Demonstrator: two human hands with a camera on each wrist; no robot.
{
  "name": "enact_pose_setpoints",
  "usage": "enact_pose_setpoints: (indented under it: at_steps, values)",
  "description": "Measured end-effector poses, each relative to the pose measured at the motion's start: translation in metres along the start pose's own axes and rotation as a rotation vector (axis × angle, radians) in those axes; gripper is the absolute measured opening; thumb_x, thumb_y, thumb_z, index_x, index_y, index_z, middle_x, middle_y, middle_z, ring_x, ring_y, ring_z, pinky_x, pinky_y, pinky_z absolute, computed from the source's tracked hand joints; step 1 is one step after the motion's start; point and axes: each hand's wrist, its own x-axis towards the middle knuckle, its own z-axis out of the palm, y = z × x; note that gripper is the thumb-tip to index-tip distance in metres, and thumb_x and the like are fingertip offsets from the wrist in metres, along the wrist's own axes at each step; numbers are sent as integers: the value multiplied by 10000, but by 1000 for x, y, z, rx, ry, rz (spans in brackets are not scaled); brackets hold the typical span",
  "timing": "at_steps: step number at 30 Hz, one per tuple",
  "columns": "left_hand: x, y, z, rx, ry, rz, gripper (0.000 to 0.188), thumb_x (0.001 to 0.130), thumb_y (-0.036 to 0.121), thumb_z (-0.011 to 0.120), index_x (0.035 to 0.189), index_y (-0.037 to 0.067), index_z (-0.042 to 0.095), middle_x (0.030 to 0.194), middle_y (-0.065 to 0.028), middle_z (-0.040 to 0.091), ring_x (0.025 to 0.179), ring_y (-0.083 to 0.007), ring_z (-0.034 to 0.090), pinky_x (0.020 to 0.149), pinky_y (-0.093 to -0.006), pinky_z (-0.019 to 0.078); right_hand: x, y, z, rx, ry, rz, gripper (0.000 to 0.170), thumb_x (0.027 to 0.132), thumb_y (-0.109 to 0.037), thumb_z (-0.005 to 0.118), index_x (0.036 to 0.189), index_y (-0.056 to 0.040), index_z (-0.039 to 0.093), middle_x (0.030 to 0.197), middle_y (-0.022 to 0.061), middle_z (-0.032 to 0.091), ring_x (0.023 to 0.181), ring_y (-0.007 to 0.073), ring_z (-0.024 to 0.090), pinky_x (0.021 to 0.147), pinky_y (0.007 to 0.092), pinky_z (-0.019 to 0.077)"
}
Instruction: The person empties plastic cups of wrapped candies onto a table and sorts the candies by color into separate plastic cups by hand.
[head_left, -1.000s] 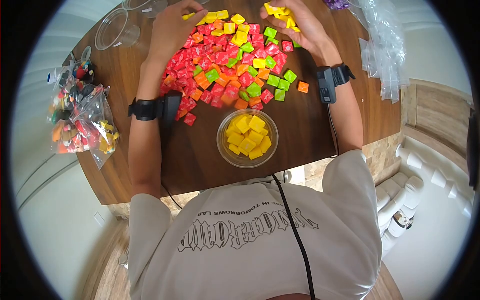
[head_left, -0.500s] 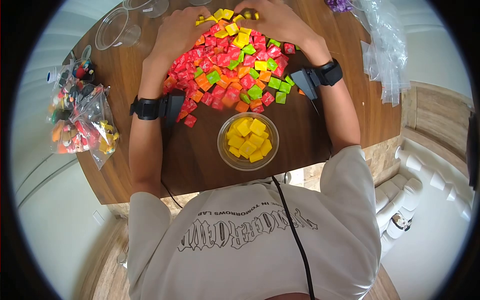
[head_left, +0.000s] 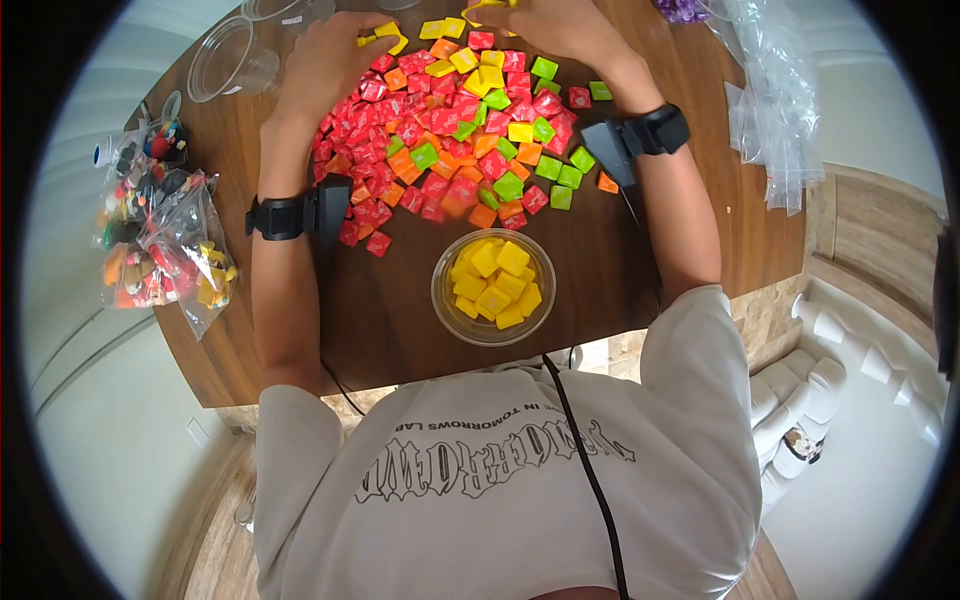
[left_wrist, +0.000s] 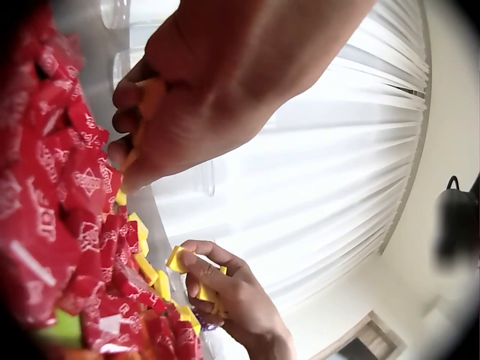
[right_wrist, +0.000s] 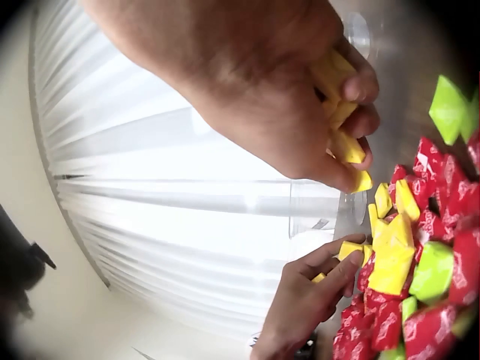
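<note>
A loose pile of square wrapped candies [head_left: 443, 120] in red, orange, green and yellow lies on the table. At its far left edge my left hand [head_left: 322, 65] holds several yellow candies [head_left: 388, 38]; in the right wrist view its thumb pinches one of them. My right hand [head_left: 570, 38] hovers over the far right side, fingers curled round several yellow candies [right_wrist: 346, 146], one jutting past the thumb. Other yellow candies [head_left: 463, 60] sit on the pile between the hands. Nearer the body stands a clear round tub [head_left: 437, 300] with yellow candies inside.
Empty clear tubs [head_left: 222, 60] stand at the far left. Plastic bags of small colourful figures [head_left: 165, 235] lie along the left edge. Clear zip bags [head_left: 782, 120] and something purple [head_left: 680, 10] are at the far right. Thin cables run down from the wristbands [head_left: 655, 130].
My right hand swung left over the pile's far side, then drew back slightly right. My left hand has shifted a little left, with yellow candies now showing at its fingertips.
</note>
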Motion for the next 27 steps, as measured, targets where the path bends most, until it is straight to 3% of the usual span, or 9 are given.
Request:
enact_pose_setpoints:
  at_steps: [2, 3, 5, 8, 14, 18, 20, 27]
  values:
    - [-1, 0, 1, 35, -4, 1, 319, 953, 298, 703, 1204, 107, 750, 1099, -170, 749, 1018, -377, 708, 893, -418, 537, 11, -6, 6, -119, -7, 119, 188, 908, -174, 678, 996, -28, 758, 944, 195, 747, 856, 324, 726, 785, 426, 551]
    - [-2, 3, 0, 69, -8, 3, 318, 952, 308, 705, 1206, 124, 757, 1119, -164, 746, 1029, -380, 704, 905, -425, 538, 14, -6, 11, -117, -8, 118, 188, 908, -174, 678, 996, -28, 758, 944, 195, 747, 856, 324, 726, 785, 426, 551]
    - [-4, 9, -1, 78, -22, -6, 314, 951, 315, 706, 1198, 130, 763, 1120, -159, 747, 1025, -381, 704, 904, -425, 540, 18, -1, 22, -454, 60, 25, 213, 916, -200, 681, 1055, -58, 758, 964, 219, 741, 900, 395, 717, 812, 473, 559]
    - [-4, 20, -9, 67, -70, -51, 312, 947, 326, 709, 1187, 138, 770, 1114, -155, 749, 1013, -380, 705, 901, -428, 544, 16, 5, 32, -459, 71, 2, 246, 927, -218, 671, 1105, -61, 737, 965, 234, 730, 925, 428, 702, 828, 504, 560]
    - [-1, 22, -8, 82, -98, -66, 317, 927, 325, 730, 1162, 116, 776, 1067, -167, 754, 977, -375, 715, 873, -424, 548, 12, -4, 28, -509, 4, -5, 283, 937, -246, 669, 1106, -22, 710, 948, 244, 719, 936, 428, 696, 831, 505, 555]
    - [-3, 17, -6, -19, -70, -42, 311, 917, 305, 743, 1135, 84, 775, 1022, -172, 759, 939, -368, 721, 847, -413, 547, 14, 7, 35, -525, 57, -59, 310, 919, -270, 699, 1118, -34, 721, 979, 238, 731, 953, 419, 702, 835, 494, 559]
    - [-5, 19, -7, -11, -48, -27, 310, 916, 297, 745, 1132, 76, 772, 1019, -172, 760, 932, -366, 722, 846, -410, 548, 15, 4, 32, -394, -20, -25, 327, 882, -274, 745, 1119, -48, 739, 1023, 232, 740, 982, 402, 709, 861, 473, 562]
    - [-10, 20, -10, 0, -10, -36, 303, 914, 263, 752, 1138, 59, 763, 1025, -173, 761, 933, -357, 727, 849, -397, 552, 19, 4, 33, -242, -29, 6, 363, 823, -234, 795, 1130, -43, 757, 1025, 229, 747, 994, 392, 715, 882, 441, 558]
